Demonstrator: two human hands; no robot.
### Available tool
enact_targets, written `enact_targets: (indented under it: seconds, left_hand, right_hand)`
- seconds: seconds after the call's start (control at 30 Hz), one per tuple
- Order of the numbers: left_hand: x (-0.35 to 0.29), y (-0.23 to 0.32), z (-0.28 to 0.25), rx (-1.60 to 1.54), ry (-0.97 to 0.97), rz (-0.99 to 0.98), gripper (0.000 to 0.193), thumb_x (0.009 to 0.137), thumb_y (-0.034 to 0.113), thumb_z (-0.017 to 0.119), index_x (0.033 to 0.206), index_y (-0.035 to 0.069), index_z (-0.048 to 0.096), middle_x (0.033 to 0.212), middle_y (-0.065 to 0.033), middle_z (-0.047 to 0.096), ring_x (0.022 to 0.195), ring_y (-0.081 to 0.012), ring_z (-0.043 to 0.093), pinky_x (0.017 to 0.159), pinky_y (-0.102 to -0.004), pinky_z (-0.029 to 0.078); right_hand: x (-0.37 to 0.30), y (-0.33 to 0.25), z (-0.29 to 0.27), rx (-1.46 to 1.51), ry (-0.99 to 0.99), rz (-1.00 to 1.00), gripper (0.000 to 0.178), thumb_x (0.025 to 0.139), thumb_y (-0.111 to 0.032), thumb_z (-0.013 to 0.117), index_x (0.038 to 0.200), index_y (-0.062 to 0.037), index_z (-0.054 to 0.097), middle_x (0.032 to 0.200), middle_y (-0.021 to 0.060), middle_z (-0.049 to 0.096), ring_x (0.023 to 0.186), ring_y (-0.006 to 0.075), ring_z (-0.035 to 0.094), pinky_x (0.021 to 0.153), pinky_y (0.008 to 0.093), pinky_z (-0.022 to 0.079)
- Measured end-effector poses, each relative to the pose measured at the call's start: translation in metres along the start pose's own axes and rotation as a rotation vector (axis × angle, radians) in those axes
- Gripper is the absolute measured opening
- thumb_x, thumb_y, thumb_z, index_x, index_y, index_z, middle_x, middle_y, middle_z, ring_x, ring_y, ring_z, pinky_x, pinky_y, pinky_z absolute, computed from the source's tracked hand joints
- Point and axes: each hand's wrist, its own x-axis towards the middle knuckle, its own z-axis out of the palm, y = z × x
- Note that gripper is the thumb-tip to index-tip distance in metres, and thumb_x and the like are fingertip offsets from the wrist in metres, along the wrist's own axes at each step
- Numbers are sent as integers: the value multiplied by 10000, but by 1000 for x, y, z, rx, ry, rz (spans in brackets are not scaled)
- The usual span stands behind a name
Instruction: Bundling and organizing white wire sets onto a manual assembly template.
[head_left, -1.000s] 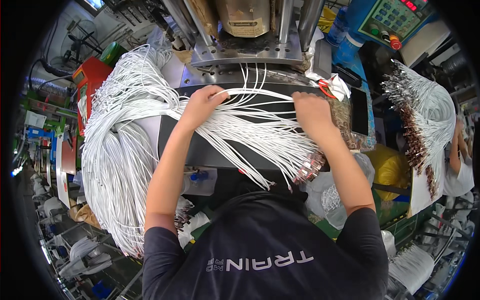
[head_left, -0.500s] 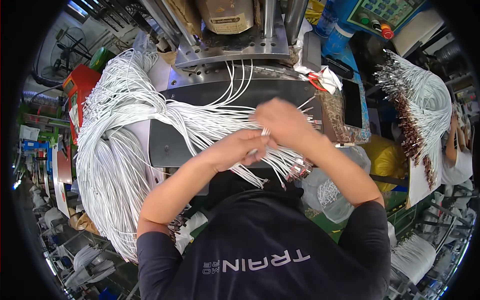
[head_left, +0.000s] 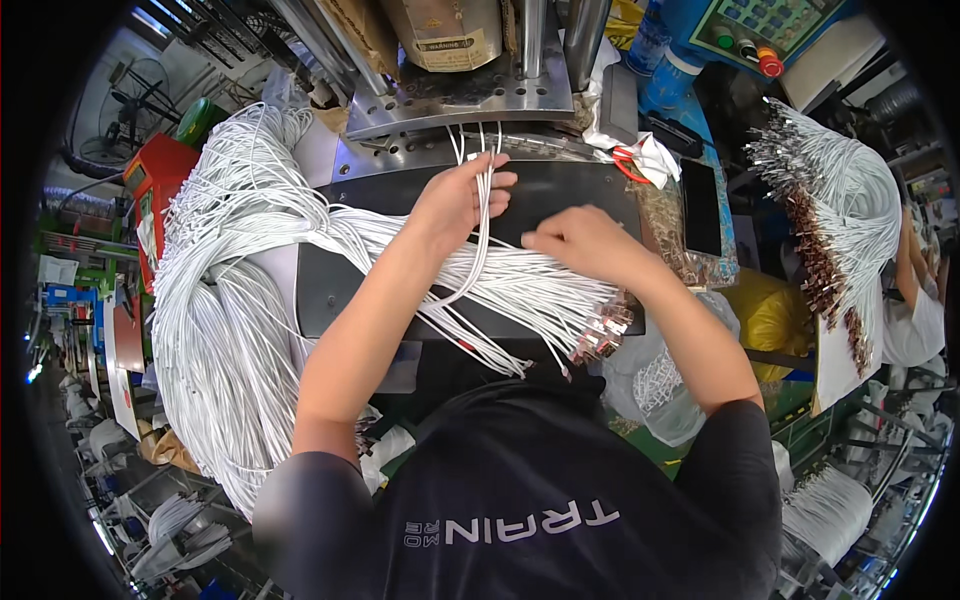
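My left hand (head_left: 462, 202) is up near the front of the press, its fingers round a few white cables (head_left: 484, 215). Those cables run from under the press's steel plate (head_left: 465, 108), through the hand, and curve down over the heap. To the right, my right hand (head_left: 590, 243) hovers just above the bundle with its fingers curled in. Whatever it may hold is hidden. Below both hands a thick bundle of white cables (head_left: 520, 285) lies across the black work surface (head_left: 345, 285), its connector ends (head_left: 603, 330) fanned out at the right.
A large cable coil (head_left: 225, 330) hangs over the left side. Red-handled pliers (head_left: 628, 165), a white tissue (head_left: 657, 158) and a dark phone-like slab (head_left: 702, 208) lie at the right. A control panel (head_left: 760, 40) stands far right, and a plastic bag (head_left: 665, 385) hangs below.
My left hand has moved up and away from me to the cables at the press. My right hand has separated from it and stays over the bundle, slightly to the right.
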Motion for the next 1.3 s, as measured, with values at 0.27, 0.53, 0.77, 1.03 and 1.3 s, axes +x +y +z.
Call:
enact_targets:
  seconds: [0.27,0.53,0.77,1.03,1.3]
  left_hand:
    - [11,-22,-19,41,-75,-15,292,990,199,656,1209,7,631,1027,-101,723,836,-175,697,788,-286,575]
    - [11,-26,-19,206,-71,-42,207,927,186,723,1027,19,652,849,-65,682,708,-151,662,665,-265,548]
    - [9,-31,-13,399,-120,-47,166,906,173,728,943,21,669,794,-37,654,639,-113,600,588,-247,484]
    - [7,-32,-2,423,-118,-26,175,911,184,727,930,13,695,809,-32,661,635,-92,587,568,-235,451]
    - [7,-21,-16,276,-65,-62,227,939,224,710,994,3,705,783,7,621,589,-67,529,538,-213,405]
  right_hand:
    - [51,21,0,-717,701,-236,428,842,-130,607,1248,5,614,1055,150,647,940,293,620,873,382,499]
    - [44,18,24,-371,654,-330,458,878,-99,578,1330,-27,593,1005,107,632,777,218,595,719,346,498]
    - [41,24,3,1027,21,163,416,943,-159,526,1324,-16,612,851,53,637,562,114,516,506,286,406]
    - [44,15,33,736,334,100,358,923,-188,539,1155,35,696,839,84,710,644,143,626,603,300,491]
    - [39,30,19,828,298,53,340,881,-184,631,1158,0,701,831,74,707,743,122,639,698,265,494]
